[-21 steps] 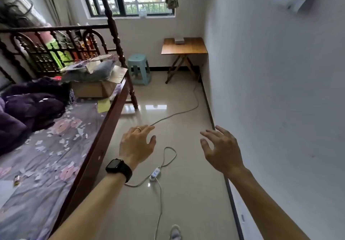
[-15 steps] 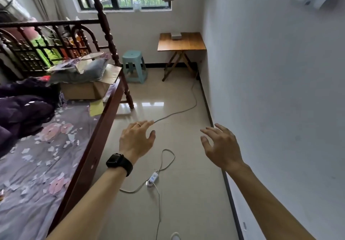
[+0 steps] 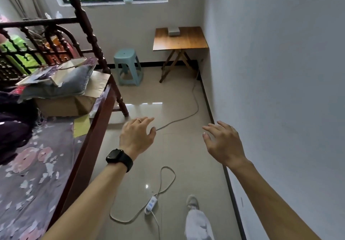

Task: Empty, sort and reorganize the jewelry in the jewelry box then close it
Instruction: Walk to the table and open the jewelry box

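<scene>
A small pale grey box, shut, sits at the back of a wooden folding table in the far right corner; I take it for the jewelry box. Both my hands are held out in front of me over the floor, far from it. My left hand, with a ring and a black watch on the wrist, is empty with fingers spread. My right hand is empty too, fingers apart, close to the right wall.
A dark wooden bed with a cardboard box and pillow runs along the left. A teal plastic stool stands by the table. A power strip and its cable lie on the tiled floor. My foot shows below.
The view has moved forward along the aisle between bed and wall; table and stool look nearer. My foot has come into view. Both hands stay open and held out.
</scene>
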### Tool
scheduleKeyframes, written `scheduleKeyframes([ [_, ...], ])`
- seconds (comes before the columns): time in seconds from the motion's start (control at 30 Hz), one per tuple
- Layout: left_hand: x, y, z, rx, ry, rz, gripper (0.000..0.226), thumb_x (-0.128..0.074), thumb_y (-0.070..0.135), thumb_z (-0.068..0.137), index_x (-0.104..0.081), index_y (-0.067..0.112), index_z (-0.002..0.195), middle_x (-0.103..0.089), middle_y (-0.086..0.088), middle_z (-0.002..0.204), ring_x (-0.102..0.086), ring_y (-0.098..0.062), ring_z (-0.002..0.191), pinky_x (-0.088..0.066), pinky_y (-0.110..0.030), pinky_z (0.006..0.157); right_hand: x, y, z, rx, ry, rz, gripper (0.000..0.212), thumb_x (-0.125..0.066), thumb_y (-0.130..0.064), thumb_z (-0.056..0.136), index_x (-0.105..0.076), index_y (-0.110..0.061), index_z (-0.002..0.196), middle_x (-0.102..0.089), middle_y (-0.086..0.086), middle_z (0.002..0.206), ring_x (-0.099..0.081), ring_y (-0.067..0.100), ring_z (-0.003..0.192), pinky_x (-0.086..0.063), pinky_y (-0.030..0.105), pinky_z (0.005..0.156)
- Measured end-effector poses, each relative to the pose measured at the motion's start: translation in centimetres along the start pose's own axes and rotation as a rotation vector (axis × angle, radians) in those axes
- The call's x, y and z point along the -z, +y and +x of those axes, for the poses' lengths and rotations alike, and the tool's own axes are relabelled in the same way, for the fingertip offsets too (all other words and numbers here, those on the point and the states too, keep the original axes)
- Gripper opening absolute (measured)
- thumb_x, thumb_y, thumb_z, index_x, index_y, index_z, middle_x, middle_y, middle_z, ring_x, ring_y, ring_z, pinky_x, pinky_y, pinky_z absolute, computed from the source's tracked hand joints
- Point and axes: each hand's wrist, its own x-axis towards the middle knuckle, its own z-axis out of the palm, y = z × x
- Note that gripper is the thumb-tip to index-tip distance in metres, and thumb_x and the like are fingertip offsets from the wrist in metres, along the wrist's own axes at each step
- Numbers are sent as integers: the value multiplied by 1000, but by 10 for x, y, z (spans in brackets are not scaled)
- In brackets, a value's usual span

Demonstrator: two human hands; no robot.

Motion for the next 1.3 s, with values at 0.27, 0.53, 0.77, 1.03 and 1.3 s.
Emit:
scheduleKeyframes([
  [0.27, -24, -22, 175, 62, 76, 73, 42, -52, 42, 91, -62, 30, 131, -64, 5, 132, -53, -21, 127, -40, -41, 108, -26, 22, 201, 91, -29, 61, 47, -40, -46, 92, -66, -30, 126, -62, -9, 134, -39, 16, 140, -30, 45, 115],
  [0.53, -30, -52, 324, 170, 145, 76, 42, -60, 41, 87, -68, 26, 125, -67, 2, 127, -57, -23, 125, -42, -46, 107, -56, 22, 379, 157, -55, 93, 47, -40, -47, 92, -66, -31, 127, -62, -11, 133, -39, 14, 140, -31, 42, 115],
  [0.77, -53, -101, 478, 171, 146, 95, 44, -55, 43, 90, -63, 31, 131, -62, 3, 135, -50, -22, 132, -38, -43, 110, -102, 13, 543, 196, -27, 80, 39, -48, -43, 93, -68, -31, 123, -64, -11, 131, -41, 15, 139, -32, 43, 115],
  [1.03, -56, -164, 675, 188, 141, 70, 45, -59, 44, 91, -60, 33, 134, -60, 5, 138, -45, -20, 136, -33, -45, 114, -122, -21, 755, 190, -18, 50, 35, -51, -40, 97, -65, -32, 128, -62, -12, 134, -38, 13, 141, -27, 42, 117],
  [1.3, -60, -224, 836, 212, 117, 88, 46, -55, 46, 93, -57, 35, 137, -56, 6, 142, -40, -18, 139, -28, -41, 116, -162, -49, 929, 197, -22, 75, 36, -52, -41, 98, -63, -32, 130, -60, -12, 137, -35, 12, 142, -23, 39, 119],
])
